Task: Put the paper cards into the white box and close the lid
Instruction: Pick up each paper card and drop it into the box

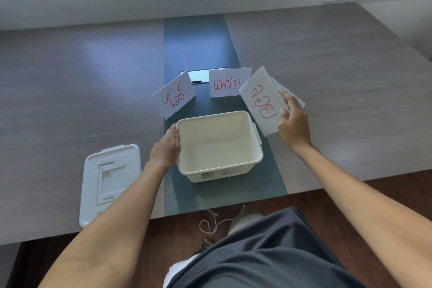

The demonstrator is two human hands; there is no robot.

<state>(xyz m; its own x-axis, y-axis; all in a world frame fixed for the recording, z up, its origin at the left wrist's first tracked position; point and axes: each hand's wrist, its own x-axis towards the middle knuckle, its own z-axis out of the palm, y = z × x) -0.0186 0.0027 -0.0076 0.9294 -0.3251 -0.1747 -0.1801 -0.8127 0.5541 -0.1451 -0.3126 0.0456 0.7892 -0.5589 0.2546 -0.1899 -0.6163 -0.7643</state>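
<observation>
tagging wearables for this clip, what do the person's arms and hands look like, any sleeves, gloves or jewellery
Both forearms are bare to the frame edge, with no sleeves in view. The left hand and right hand wear no gloves; no rings, watch or bracelet are visible. Nails look short and unpainted.

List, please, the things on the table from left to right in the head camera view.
lid → left hand → left standing card → white box → middle standing card → card in the right hand → right hand.
</observation>
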